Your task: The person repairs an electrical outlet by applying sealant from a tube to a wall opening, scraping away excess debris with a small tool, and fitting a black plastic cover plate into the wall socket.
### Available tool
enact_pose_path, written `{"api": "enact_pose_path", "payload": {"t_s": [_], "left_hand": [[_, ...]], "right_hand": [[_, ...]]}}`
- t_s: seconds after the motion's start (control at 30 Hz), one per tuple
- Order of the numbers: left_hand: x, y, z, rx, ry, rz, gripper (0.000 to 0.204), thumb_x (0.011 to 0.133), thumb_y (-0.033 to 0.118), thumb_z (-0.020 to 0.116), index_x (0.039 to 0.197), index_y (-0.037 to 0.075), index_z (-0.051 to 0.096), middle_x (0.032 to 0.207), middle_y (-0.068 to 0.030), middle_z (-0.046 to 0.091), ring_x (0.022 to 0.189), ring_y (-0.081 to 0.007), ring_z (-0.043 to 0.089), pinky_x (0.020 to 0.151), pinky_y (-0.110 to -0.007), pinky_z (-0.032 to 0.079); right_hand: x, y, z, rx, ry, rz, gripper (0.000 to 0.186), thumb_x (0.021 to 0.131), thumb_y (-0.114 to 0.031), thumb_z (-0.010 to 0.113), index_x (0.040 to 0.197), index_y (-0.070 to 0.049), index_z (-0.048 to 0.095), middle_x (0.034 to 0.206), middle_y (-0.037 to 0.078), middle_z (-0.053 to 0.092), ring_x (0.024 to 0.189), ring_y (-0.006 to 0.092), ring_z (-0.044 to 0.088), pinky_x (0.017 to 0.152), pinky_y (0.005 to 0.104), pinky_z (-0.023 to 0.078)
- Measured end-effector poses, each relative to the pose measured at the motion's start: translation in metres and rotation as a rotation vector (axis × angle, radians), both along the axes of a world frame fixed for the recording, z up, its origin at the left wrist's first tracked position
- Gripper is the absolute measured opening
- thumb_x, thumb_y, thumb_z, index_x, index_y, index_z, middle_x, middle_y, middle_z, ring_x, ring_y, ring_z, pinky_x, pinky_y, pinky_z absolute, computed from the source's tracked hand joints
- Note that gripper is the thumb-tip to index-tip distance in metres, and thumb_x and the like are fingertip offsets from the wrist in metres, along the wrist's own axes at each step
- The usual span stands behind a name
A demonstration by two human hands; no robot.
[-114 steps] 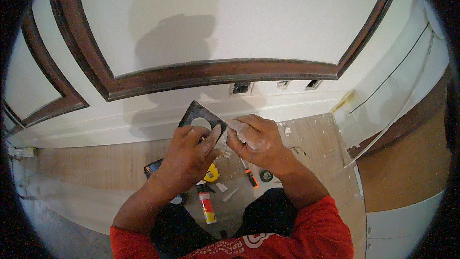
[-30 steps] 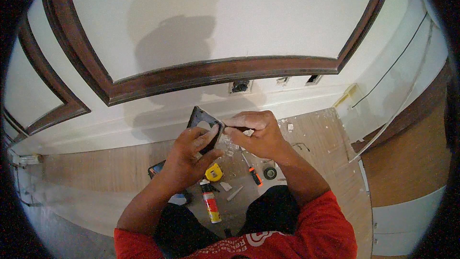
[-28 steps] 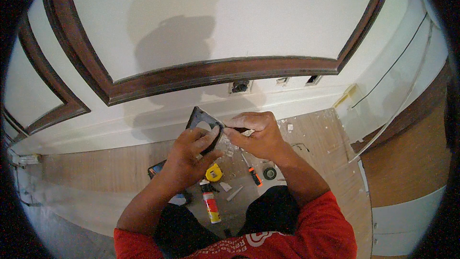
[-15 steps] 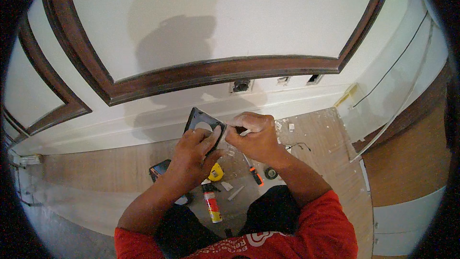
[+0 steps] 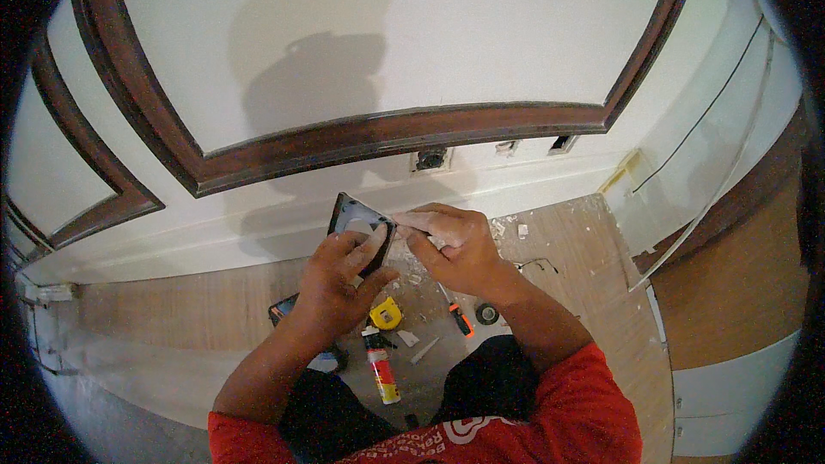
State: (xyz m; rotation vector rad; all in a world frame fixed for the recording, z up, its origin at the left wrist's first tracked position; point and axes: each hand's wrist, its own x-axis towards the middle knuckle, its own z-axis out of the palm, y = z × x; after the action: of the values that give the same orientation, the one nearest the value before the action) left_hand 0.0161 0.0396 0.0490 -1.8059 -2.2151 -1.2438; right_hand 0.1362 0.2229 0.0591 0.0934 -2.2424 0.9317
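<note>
My left hand (image 5: 342, 275) grips a dark, flat rectangular plate (image 5: 351, 213) with a pale round patch on its face, held tilted in front of the wall. The fingers of my left hand lie across that face. At the plate's right edge my right hand (image 5: 455, 247) is closed, with thumb and index finger pinched at the corner. What the pinch holds, if anything, is too small to make out. Below the hands, a yellow tape measure (image 5: 386, 314) and a red and yellow spray can (image 5: 382, 369) lie on the floor.
An orange-handled screwdriver (image 5: 461, 320) and a roll of black tape (image 5: 486, 314) lie near my right knee. The white wall has a square opening with a black box (image 5: 430, 159) and dark wooden moulding (image 5: 404, 133). White debris (image 5: 522, 230) litters the floor by the skirting.
The plate has shifted slightly left and tilted more edge-on. My right hand has moved slightly left, its fingers straighter and pinched at the plate's corner.
</note>
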Motion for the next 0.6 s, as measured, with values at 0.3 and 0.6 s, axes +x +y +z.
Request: {"api": "enact_pose_path", "payload": {"t_s": [0.3,0.6], "left_hand": [[0.008,0.005,0.004,-0.019,0.179,0.028,0.052,0.082,0.016,0.076,0.129,0.0,0.061,0.102,-0.018,0.063,0.09,-0.0382,0.06,0.08,-0.048,0.049],[0.007,0.007,-0.004,-0.018,0.144,0.078,0.05,0.082,0.012,0.076,0.129,0.003,0.061,0.104,-0.0177,0.065,0.094,-0.0377,0.061,0.083,-0.046,0.05]], "right_hand": [[-0.007,-0.005,-0.01,0.215,0.141,-0.129,0.018,0.079,0.0,0.072,0.095,0.0,0.064,0.083,0.017,0.066,0.066,0.0306,0.068,0.059,0.0367,0.056],[-0.017,-0.001,-0.024,0.254,0.215,-0.179,0.022,0.075,0.004,0.07,0.093,0.0,0.059,0.08,0.014,0.061,0.063,0.0288,0.063,0.055,0.0377,0.053]]}}
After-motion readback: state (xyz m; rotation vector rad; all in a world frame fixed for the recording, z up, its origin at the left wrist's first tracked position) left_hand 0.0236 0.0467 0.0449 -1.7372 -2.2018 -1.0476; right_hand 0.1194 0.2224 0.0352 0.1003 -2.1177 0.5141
